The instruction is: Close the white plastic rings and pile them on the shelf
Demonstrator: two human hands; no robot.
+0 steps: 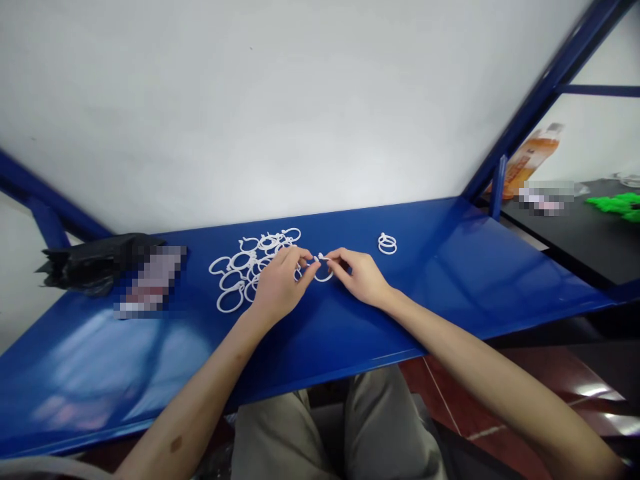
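Both hands meet over the middle of a blue table (450, 287). My left hand (280, 283) and my right hand (357, 273) each pinch one side of a single white plastic ring (323, 272) held just above the tabletop. Just left of my left hand lies a loose pile of several white rings (240, 270), some partly hidden by the fingers. A small stack of white rings (387, 244) sits apart to the right of my right hand.
A black plastic bag (85, 267) lies at the table's left end beside a blurred-out package. Blue frame bars (540, 93) rise at the right. Beyond them, a black surface holds an orange packet (533, 157) and green objects (617, 203).
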